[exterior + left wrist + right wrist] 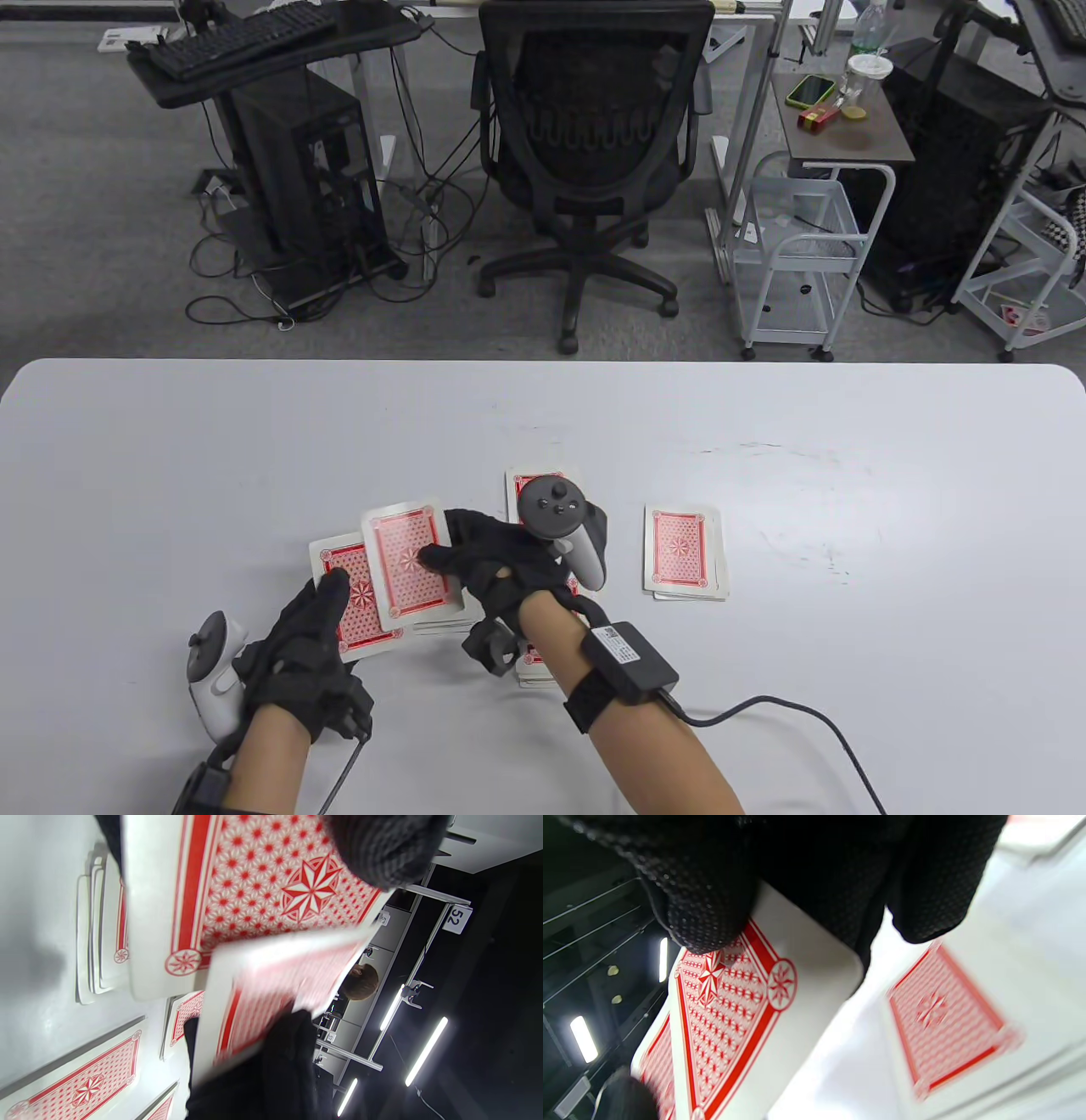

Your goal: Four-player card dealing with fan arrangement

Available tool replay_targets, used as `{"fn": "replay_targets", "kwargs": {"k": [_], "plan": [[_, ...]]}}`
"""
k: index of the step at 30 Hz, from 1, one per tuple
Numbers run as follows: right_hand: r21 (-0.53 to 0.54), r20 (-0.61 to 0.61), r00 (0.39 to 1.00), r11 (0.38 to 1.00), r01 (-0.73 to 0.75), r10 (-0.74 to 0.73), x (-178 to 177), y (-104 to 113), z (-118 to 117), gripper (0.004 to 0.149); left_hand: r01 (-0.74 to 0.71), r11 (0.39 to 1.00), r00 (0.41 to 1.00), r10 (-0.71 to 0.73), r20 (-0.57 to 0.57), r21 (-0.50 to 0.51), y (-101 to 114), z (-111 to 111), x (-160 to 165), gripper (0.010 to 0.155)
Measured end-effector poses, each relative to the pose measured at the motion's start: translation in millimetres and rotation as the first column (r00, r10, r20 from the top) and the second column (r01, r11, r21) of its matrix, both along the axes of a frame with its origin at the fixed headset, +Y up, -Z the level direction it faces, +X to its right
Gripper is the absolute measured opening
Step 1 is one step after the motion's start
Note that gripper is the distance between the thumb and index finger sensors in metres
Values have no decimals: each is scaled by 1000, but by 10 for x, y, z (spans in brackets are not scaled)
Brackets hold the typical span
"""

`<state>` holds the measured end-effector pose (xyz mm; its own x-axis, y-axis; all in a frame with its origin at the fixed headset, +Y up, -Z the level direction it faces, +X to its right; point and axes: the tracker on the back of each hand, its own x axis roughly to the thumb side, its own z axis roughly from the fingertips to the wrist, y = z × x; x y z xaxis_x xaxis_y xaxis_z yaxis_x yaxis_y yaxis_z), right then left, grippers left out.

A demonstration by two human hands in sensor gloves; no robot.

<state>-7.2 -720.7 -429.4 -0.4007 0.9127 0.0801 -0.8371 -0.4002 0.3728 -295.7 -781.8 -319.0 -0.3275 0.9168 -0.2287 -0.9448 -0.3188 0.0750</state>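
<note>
My left hand (327,594) holds the red-backed deck (352,607) a little above the white table (254,441), thumb on top (382,849). My right hand (437,556) pinches one red-backed card (407,560) at its right edge, thumb on its back (708,912). The card overlaps the deck's right side. In the left wrist view the deck's top card (254,878) fills the upper frame, with the pinched card (275,997) blurred below it. Dealt piles lie face down: one at the right (685,552), one behind my right hand (539,482), one under my right wrist (533,675).
Another small pile (445,624) lies under the pinched card. A cable (797,713) runs from my right wrist across the table's front right. An office chair (594,153) and a cart (797,246) stand beyond the far edge.
</note>
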Motion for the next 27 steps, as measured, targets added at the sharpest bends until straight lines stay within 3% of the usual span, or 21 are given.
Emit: {"fn": "replay_targets", "kwargs": {"k": [3,7,11,14,16,20,21,24,27], "plan": [[-23,75,996,998,-51,53,439,70,-104,64,-6,1000,1000,6,-5,-1,0,-1,-17,46],[-24,218,943,968,-251,250,1117,168,-227,67,12,1000,1000,-12,9,-8,-2,-10,8,46],[-120,343,833,900,-419,434,1663,153,-280,69,22,1000,1000,-22,18,-15,-12,-24,16,46],[-215,390,698,797,-565,600,1939,61,-313,70,28,999,999,-28,19,-21,-10,-26,11,46],[-283,390,575,688,-668,719,2036,-35,-338,70,32,999,999,-31,17,-25,-11,-25,6,46],[-329,359,394,510,-795,846,2038,-226,-381,73,35,999,999,-35,14,-32,-5,-17,5,46],[-337,333,328,437,-834,884,2007,-294,-399,74,37,999,999,-37,13,-34,-5,-16,3,46],[-342,299,264,362,-867,917,1965,-335,-403,72,40,998,999,-40,7,-41,-5,-6,2,46],[-308,307,250,345,-887,918,1902,-194,-351,75,35,999,999,-35,3,-38,2,4,9,46]]}}
